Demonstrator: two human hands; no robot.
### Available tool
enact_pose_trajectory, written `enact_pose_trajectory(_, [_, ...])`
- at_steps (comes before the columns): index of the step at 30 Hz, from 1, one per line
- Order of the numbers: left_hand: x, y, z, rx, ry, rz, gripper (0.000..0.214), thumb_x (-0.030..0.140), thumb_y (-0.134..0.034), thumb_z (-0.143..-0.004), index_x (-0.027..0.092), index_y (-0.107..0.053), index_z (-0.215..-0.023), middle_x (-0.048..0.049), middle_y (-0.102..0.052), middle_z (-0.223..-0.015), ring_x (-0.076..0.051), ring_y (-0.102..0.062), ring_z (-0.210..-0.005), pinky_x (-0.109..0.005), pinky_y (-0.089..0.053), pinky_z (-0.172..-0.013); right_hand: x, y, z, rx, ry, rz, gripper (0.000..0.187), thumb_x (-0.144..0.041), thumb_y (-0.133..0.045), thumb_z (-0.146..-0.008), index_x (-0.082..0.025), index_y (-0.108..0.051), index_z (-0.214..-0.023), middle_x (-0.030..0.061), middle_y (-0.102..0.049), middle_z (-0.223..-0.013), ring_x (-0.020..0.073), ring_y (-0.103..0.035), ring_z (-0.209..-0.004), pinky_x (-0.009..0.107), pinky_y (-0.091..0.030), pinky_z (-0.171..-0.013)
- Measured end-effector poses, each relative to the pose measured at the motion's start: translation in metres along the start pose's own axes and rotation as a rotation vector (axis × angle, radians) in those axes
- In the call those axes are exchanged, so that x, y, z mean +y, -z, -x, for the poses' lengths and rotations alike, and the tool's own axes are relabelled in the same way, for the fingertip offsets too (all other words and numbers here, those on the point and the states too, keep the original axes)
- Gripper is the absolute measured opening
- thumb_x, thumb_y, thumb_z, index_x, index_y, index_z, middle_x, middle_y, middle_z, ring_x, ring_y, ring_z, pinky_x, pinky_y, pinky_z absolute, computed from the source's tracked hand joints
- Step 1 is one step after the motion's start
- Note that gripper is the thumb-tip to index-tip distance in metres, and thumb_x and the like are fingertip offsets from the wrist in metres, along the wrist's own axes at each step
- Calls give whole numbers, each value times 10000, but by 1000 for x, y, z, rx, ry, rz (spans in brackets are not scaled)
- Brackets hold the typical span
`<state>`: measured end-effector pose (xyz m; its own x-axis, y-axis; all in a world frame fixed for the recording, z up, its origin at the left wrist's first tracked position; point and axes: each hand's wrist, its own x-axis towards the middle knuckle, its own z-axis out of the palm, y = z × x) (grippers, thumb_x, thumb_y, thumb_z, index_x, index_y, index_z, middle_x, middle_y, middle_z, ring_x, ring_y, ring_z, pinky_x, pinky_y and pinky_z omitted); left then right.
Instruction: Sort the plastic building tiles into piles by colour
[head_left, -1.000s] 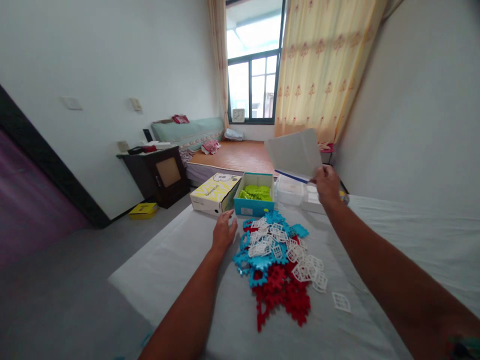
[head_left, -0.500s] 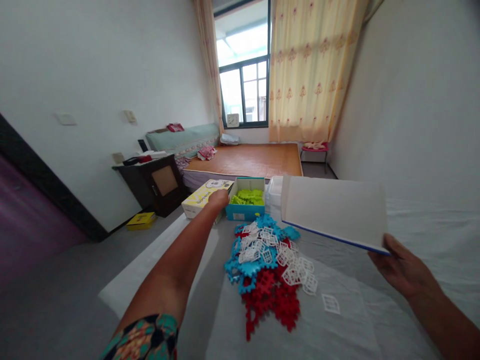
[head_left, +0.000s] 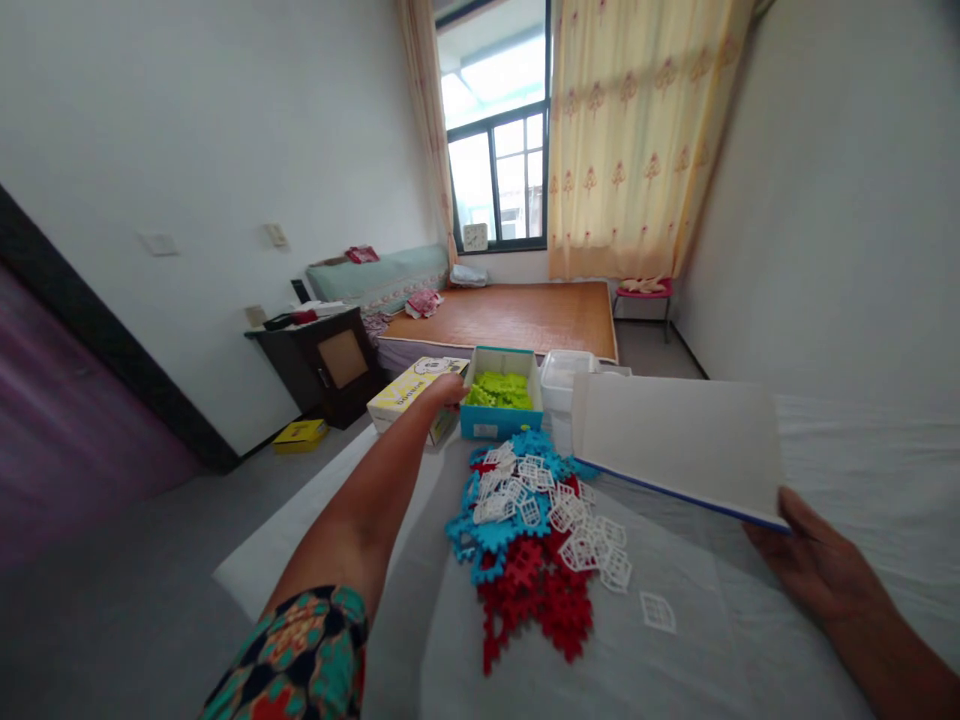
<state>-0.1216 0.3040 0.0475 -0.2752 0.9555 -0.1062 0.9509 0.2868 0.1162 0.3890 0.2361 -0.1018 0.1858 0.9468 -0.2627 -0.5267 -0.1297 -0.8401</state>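
My left hand point(head_left: 449, 390) reaches far forward, its fingers closed at the left wall of a blue open-topped box point(head_left: 491, 426). Bright green plastic pieces point(head_left: 501, 391) lie inside that box. At the right, my right hand point(head_left: 806, 545) pinches the near corner of a flat white panel with a blue edge point(head_left: 679, 435), holding it tilted. A loose pile spreads in front of the box: blue gear-like pieces point(head_left: 491, 537), white lattice pieces point(head_left: 587, 545) and red gear-like pieces point(head_left: 566, 610). One single white lattice piece point(head_left: 658, 612) lies apart at the right.
A yellow and white printed box point(head_left: 401, 395) stands left of the blue box, partly behind my left hand. Clear plastic containers point(head_left: 568, 372) stand at its right. Beyond are a bed point(head_left: 517, 315) and a dark cabinet point(head_left: 341, 360). A yellow box point(head_left: 300, 436) sits on the floor.
The white panel is slightly lower and farther right, showing more of the clear containers. My left hand stays at the blue box's left side. The view has shifted a little.
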Motion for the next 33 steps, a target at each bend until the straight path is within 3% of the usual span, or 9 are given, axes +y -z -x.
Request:
enact_pose_trajectory(4, [-13,-8,23,198,-44,-14,377,307,-376,-945,135,-710,-914,-114,-730,-794,-200,-687,-782,-255,-464,-737,-3,0,1,-39,31,-63,153,-291,-616,-801,-357,-718,-895,-30,-692,-1122,137,-707,-827,174,-600,-653])
enact_pose_trajectory(8, [-20,-30,48,403,-23,-22,418,335,-287,-985,145,-655,-1038,-159,-708,-980,-246,-662,-948,-306,-439,-803,-3,0,0,-32,8,-104,158,-266,-608,-815,-344,-724,-888,-26,-700,-1093,134,-705,-788,179,-609,-608])
enact_pose_trajectory(15, [-24,-67,71,556,3,20,292,295,-338,-981,165,-599,-1010,-129,-671,-1024,-210,-643,-953,-277,-444,-772,-5,-5,7,-46,25,-118,181,-227,-572,-851,-304,-734,-869,-12,-714,-999,116,-692,-745,149,-599,-593])
enact_pose_trajectory(24, [-35,-102,100,614,-137,120,186,271,-432,-943,179,-590,-911,-108,-543,-1333,-190,-587,-1106,-271,-478,-856,-9,-4,8,-33,35,-178,187,-176,-557,-855,-258,-721,-892,-7,-726,-961,125,-690,-690,185,-603,-564])
enact_pose_trajectory(28, [-36,-104,102,530,-66,228,151,265,-484,-898,170,-573,-974,-119,-638,-1137,-212,-624,-1003,-309,-482,-851,-9,-2,5,-101,38,-233,208,-111,-545,-815,-194,-703,-922,10,-730,-866,150,-689,-636,225,-611,-524])
enact_pose_trajectory(33, [-35,-89,90,417,-1,281,157,245,-543,-838,174,-581,-972,-76,-690,-916,-216,-661,-881,-299,-499,-766,-11,-4,9,-135,23,-259,224,-82,-532,-810,-172,-691,-939,19,-734,-848,158,-691,-629,237,-616,-534])
